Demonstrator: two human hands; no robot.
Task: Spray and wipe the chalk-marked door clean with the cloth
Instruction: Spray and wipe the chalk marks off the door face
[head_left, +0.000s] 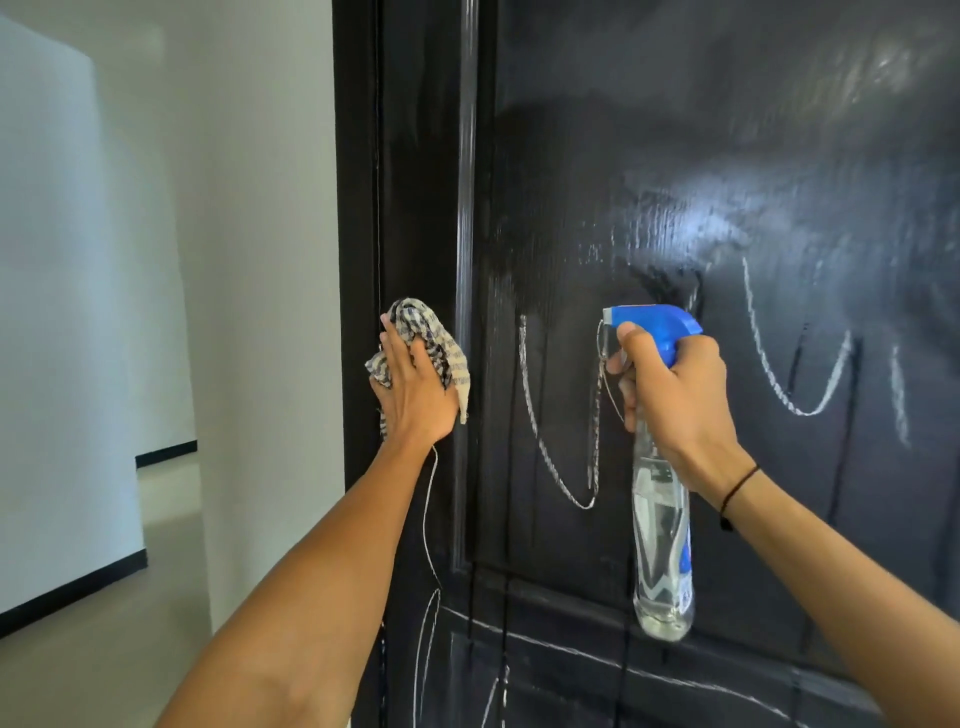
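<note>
A glossy black door (649, 156) fills the middle and right of the head view, with white chalk lines (561, 431) looping across its panel and more chalk strokes on its lower part. The upper panel looks wet and smeared, with dark drips running down. My left hand (413, 392) presses a checked cloth (441, 348) flat against the door's left stile, fingers straight. My right hand (675, 405) grips the neck of a clear spray bottle (662, 540) with a blue trigger head (657, 325), nozzle pointing left, one finger on the trigger.
A white wall (249, 260) stands left of the black door frame (358, 208). Further left, a passage with a pale floor (93, 660) and black skirting runs back. A loose thread hangs from the cloth down past my left wrist.
</note>
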